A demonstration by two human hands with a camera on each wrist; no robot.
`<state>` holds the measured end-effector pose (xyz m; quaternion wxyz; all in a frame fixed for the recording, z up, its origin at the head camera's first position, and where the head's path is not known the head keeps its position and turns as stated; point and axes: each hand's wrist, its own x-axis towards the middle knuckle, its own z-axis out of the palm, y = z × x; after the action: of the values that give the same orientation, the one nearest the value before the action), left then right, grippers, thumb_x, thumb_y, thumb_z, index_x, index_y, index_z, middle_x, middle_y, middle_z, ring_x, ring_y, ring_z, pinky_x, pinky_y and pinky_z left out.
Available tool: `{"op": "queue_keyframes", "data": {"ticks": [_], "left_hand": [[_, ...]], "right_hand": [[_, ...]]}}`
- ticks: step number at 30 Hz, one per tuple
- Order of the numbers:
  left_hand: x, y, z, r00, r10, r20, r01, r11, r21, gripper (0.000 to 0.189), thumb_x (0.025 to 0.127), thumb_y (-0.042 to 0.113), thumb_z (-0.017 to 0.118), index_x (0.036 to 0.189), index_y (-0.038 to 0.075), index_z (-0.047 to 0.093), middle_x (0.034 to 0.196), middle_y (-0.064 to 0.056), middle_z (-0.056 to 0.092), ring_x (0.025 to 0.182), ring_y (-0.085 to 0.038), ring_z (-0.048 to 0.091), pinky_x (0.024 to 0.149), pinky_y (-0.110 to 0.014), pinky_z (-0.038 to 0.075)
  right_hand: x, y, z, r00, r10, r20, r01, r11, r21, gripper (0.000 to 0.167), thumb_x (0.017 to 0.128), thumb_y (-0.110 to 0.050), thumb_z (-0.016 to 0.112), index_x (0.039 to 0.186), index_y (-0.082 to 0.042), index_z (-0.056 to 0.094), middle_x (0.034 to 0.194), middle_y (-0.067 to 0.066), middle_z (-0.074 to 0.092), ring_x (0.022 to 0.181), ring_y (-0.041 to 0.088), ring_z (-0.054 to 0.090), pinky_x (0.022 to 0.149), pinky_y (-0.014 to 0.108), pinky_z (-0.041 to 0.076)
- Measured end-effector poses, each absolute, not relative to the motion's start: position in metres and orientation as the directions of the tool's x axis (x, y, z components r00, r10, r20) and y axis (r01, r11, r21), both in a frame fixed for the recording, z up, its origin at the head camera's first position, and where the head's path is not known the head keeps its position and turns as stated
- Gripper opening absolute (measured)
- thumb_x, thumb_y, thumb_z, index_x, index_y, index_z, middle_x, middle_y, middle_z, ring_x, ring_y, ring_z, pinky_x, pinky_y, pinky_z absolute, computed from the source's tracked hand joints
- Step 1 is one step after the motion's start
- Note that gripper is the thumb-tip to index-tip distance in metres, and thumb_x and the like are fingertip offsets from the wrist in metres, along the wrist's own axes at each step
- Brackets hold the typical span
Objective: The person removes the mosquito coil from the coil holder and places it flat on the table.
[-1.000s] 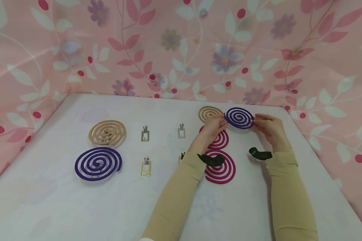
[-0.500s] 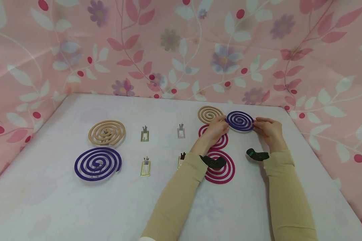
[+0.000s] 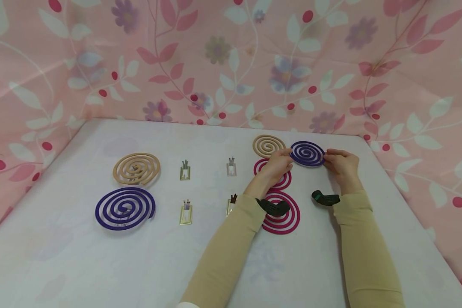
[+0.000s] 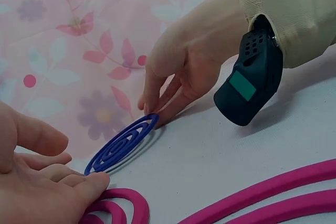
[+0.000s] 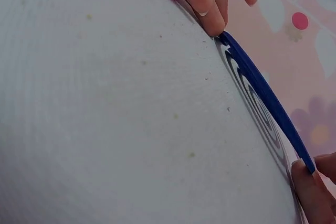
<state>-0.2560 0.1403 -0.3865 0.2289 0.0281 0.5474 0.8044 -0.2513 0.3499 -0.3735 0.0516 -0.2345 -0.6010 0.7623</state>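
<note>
A purple-blue mosquito coil (image 3: 307, 152) is held low over the white table at the far right, tilted, with its shadow beneath. My right hand (image 3: 342, 167) pinches its right edge between thumb and fingers. At the left edge, the fingertips of my left hand (image 3: 273, 167) touch the coil, while the left thumb (image 4: 44, 139) stands apart from it. Beside it lies a tan coil (image 3: 267, 146). Two magenta coils lie nearer; my left hand and wrist partly cover the upper one (image 3: 284, 185) and the lower one (image 3: 294, 218).
On the left, another tan coil (image 3: 155, 169) and another purple coil (image 3: 152, 207) rest raised on metal stands. Several small metal coil stands, among them a front one (image 3: 186, 214) and a back one (image 3: 231, 167), sit mid-table. A floral pink cloth (image 3: 215, 64) hangs behind the table.
Both hands have lowered the purple coil slightly toward the table and shifted it a little right. The right forearm has moved slightly left. Everything else stays where it was.
</note>
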Motion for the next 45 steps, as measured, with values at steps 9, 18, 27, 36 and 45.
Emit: {"op": "queue_keyframes", "data": {"ticks": [9, 18, 27, 36, 45], "left_hand": [[-0.255, 0.142, -0.388, -0.887, 0.406, -0.220, -0.356, -0.297, 0.886, 0.051, 0.098, -0.007, 0.040, 0.149, -0.008, 0.036, 0.160, -0.020, 0.030, 0.149, -0.029, 0.027, 0.121, -0.041, 0.030], [-0.255, 0.143, -0.389, -0.884, 0.411, -0.224, -0.360, -0.290, 0.887, 0.051, 0.099, -0.006, 0.040, 0.150, -0.008, 0.034, 0.160, -0.020, 0.029, 0.150, -0.030, 0.025, 0.122, -0.042, 0.028], [-0.256, 0.144, -0.389, -0.886, 0.401, -0.232, -0.360, -0.281, 0.890, 0.051, 0.098, -0.007, 0.041, 0.150, -0.006, 0.036, 0.159, -0.019, 0.031, 0.149, -0.030, 0.028, 0.122, -0.042, 0.027], [-0.248, 0.107, -0.329, -0.952, 0.305, -0.040, -0.051, -0.029, 0.998, 0.049, 0.094, 0.000, 0.050, 0.143, 0.005, 0.052, 0.147, -0.017, 0.052, 0.140, -0.027, 0.046, 0.104, -0.024, 0.043], [-0.243, 0.058, -0.293, -0.956, 0.284, 0.081, 0.090, 0.018, 0.996, 0.046, 0.097, -0.003, 0.047, 0.143, 0.003, 0.050, 0.146, -0.016, 0.053, 0.129, -0.024, 0.053, 0.072, -0.015, 0.045]], "right_hand": [[-0.254, 0.345, -0.372, -0.874, 0.413, -0.256, 0.185, -0.204, -0.961, 0.032, 0.090, 0.011, 0.057, 0.075, -0.015, 0.068, 0.071, -0.004, 0.070, 0.073, 0.005, 0.066, 0.068, 0.016, 0.058], [-0.257, 0.342, -0.374, -0.856, 0.440, -0.271, 0.239, -0.127, -0.963, 0.022, 0.092, 0.007, 0.059, 0.093, -0.013, 0.068, 0.087, -0.004, 0.067, 0.085, 0.006, 0.063, 0.075, 0.014, 0.056], [-0.257, 0.342, -0.372, -0.858, 0.436, -0.273, 0.251, -0.108, -0.962, 0.022, 0.091, 0.007, 0.061, 0.102, -0.011, 0.069, 0.103, 0.002, 0.061, 0.083, 0.006, 0.063, 0.078, 0.015, 0.057], [-0.242, 0.325, -0.324, -0.934, 0.353, -0.062, 0.009, -0.150, -0.989, 0.016, 0.091, 0.001, 0.067, 0.100, -0.011, 0.073, 0.107, 0.003, 0.066, 0.096, 0.010, 0.065, 0.095, 0.022, 0.053], [-0.226, 0.300, -0.292, -0.963, 0.263, 0.050, -0.099, -0.175, -0.979, 0.025, 0.090, -0.004, 0.072, 0.114, -0.006, 0.072, 0.114, 0.007, 0.068, 0.101, 0.015, 0.067, 0.091, 0.026, 0.055]]}}
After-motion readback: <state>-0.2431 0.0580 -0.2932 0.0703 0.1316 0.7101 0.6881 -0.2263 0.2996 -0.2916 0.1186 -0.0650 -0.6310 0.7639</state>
